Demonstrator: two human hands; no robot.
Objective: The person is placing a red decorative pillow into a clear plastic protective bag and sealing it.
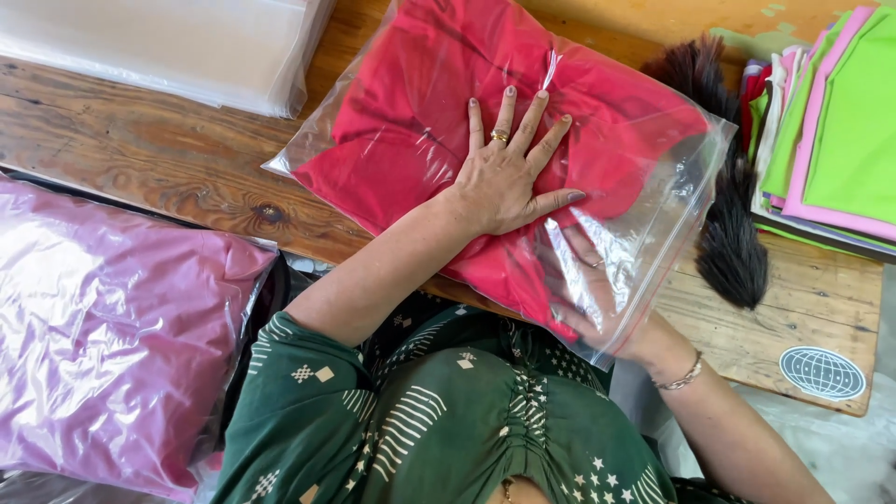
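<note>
A glossy, crinkled clear plastic bag [644,215] holds a soft folded red garment [411,121] on the grainy wooden table [159,149]. The left hand [509,173] presses flat on top, fingers spread. The right hand [588,289], seemingly inside the bag's mouth, looks open beneath the film.

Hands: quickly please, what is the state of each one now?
Left hand: open, flat on the bag over the red cloth.
Right hand: inside the bag, open.

bare wood [168,159] left, folded stack [831,131] blocks right
</note>
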